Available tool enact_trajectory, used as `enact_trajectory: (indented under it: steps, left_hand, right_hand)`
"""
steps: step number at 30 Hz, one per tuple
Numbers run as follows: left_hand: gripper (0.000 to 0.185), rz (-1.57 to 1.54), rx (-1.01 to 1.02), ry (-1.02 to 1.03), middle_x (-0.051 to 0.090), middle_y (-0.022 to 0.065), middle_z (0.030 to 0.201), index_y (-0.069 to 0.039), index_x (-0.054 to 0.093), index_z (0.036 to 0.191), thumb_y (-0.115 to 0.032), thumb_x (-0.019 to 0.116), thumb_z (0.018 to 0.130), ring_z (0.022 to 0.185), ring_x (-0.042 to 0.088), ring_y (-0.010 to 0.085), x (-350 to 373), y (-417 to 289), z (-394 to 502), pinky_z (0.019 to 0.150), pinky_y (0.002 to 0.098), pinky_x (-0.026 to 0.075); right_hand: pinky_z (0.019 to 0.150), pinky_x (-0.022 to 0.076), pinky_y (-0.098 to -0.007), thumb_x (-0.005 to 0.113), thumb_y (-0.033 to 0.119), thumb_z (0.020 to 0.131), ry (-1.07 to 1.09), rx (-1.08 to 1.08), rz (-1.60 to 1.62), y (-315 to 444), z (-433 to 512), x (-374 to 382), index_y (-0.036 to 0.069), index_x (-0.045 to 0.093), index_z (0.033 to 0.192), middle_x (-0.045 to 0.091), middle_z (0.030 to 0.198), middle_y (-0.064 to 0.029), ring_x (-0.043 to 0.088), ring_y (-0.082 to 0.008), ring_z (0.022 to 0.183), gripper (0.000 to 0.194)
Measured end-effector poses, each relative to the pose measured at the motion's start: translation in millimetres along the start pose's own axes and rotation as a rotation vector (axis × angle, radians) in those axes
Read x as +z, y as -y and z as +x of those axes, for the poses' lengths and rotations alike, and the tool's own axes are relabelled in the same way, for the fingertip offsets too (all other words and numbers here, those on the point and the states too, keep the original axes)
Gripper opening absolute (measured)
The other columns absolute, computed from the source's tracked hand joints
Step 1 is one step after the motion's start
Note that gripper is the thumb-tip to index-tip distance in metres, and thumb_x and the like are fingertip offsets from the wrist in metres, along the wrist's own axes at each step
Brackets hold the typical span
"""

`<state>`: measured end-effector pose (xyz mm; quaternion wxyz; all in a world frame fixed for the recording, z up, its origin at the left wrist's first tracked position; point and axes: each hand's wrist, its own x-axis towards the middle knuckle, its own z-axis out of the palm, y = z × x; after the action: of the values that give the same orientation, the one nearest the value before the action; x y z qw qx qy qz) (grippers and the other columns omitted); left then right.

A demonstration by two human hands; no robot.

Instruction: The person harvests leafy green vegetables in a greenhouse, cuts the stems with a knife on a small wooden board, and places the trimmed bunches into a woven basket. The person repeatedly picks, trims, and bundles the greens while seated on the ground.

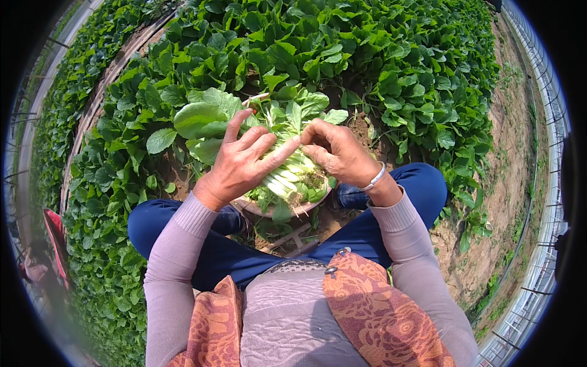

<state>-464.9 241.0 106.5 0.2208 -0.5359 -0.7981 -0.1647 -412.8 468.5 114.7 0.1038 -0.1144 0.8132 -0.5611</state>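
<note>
A bunch of leafy greens (285, 176) with pale stems and thin roots lies over a round basin (261, 210) between my knees. Its roots point towards me and its leaves away. Across the left side of the stems rests my left hand (245, 153), fingers spread, index finger raised, thumb reaching to the right. My right hand (341, 153), with a silver bangle at the wrist, is at the bunch's right side, thumb and forefinger pinched near my left thumb tip. Whether something thin is held in that pinch is too small to tell. Loose leaves show in the basin under the bunch.
Dense rows of growing leafy plants (412, 55) stand ahead and to the left. Bare soil (477, 238) runs along the right, beside a curved greenhouse side wall (548, 192). A low frame (296, 238) lies on the ground below the basin. Something red (56, 238) is at the far left.
</note>
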Motion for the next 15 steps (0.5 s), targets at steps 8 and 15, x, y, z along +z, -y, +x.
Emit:
enact_trajectory:
  steps: [8,15]
  left_hand:
    - [0.042,-0.14,0.01,-0.095,0.06,0.0001,0.088,-0.025,0.069,0.113,-0.014,0.064,0.073,0.083,0.06,0.0173,-7.3,-1.7,-0.3,0.1,0.0493,0.04]
    - [0.043,-0.677,-0.464,-0.125,0.067,0.006,0.091,-0.007,0.066,0.11,-0.016,0.079,0.071,0.084,0.063,0.0239,3.5,-10.8,-3.1,0.088,0.0371,0.045]
  right_hand:
    - [0.066,0.0464,-0.0334,0.062,0.003,0.087,-0.143,0.002,-0.211,-18.8,1.7,-6.0,0.001,0.055,0.108,0.059,0.084,-0.0058,0.057,-0.0221,0.073,0.022]
    - [0.113,0.03,-0.0394,0.07,0.029,0.088,0.062,-0.276,-0.111,-6.3,7.1,-8.5,0.002,0.046,0.138,0.04,0.146,-0.02,0.037,-0.0305,0.138,0.061]
